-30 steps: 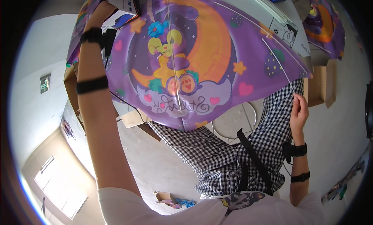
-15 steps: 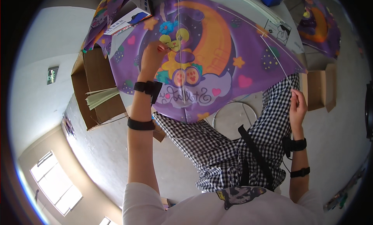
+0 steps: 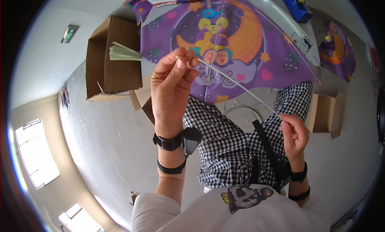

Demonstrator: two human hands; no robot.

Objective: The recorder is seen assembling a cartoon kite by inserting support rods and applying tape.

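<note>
My left hand (image 3: 173, 91) is raised before the near edge of a purple kite (image 3: 276, 63) printed with a moon and a cartoon animal. Its thumb and fingers pinch a small pale piece (image 3: 179, 57), too small to name. My right hand (image 3: 295, 134), lower and to the right, pinches one end of a thin white rod (image 3: 240, 86). The rod slants up and left, its far tip close to my left fingertips; whether they touch I cannot tell. Behind both hands the kite lies spread over the table, its near edge at my checked trousers.
At the left a cardboard box (image 3: 96, 63) holds a bundle of pale sticks (image 3: 123, 53). A blue tape dispenser (image 3: 296, 7) stands at the far right of the table. Right of my knee is a small cardboard box (image 3: 321, 113), and another purple kite (image 3: 339, 55) lies beyond it.
My left hand has come off the kite's middle, nearer to me, with a pale piece in its fingers. The right hand has moved left and down, swinging the rod off the kite toward the left hand.
</note>
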